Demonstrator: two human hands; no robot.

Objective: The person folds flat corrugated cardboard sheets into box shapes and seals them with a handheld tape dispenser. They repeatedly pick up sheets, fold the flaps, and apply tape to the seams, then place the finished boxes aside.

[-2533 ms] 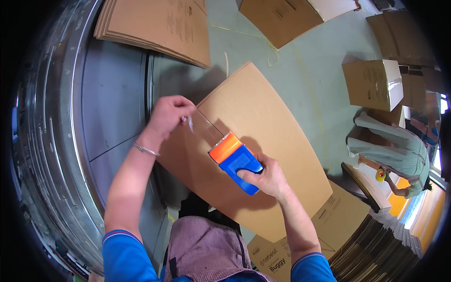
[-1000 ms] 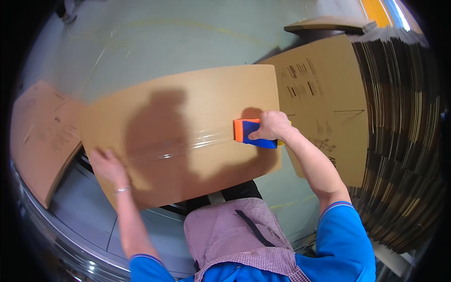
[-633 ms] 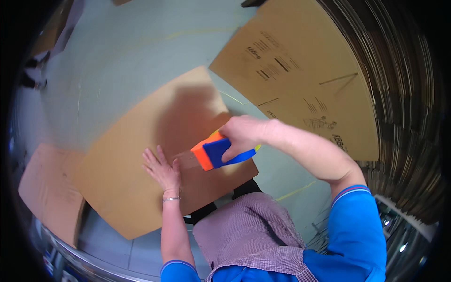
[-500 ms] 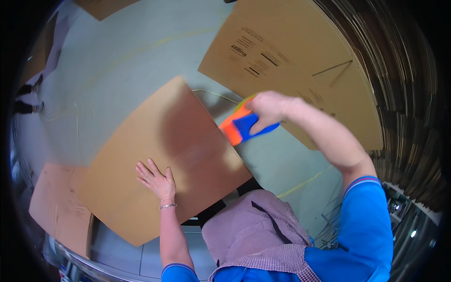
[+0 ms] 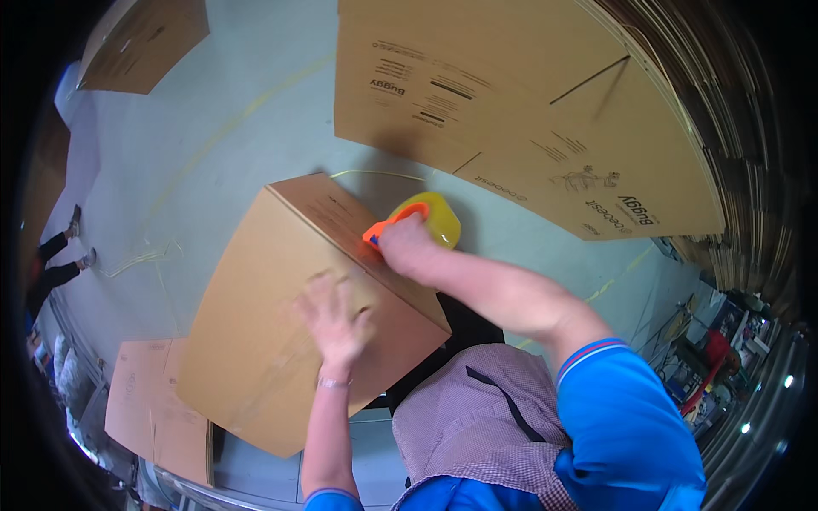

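A brown cardboard box [image 5: 247, 341] stands in front of me, its top face turned toward the camera. My left hand [image 5: 334, 317] is blurred over the top face with fingers spread, pressing near the box's right edge. My right hand [image 5: 402, 245] grips a tape dispenser [image 5: 417, 217] with an orange frame and a yellow-green tape roll, held against the box's right side panel near the upper corner.
A tall stack of flattened printed cardboard boxes [image 5: 528, 111] fills the upper right. More flat cardboard [image 5: 158, 422] lies on the floor at lower left, and another piece [image 5: 145, 43] at upper left. Someone's legs [image 5: 53, 255] show at the left rim. My checked apron [image 5: 477, 417] hangs below.
The view has swung round. My right hand carried the dispenser off the top face and down over the box's right side. My left hand slid toward the right edge of the top.
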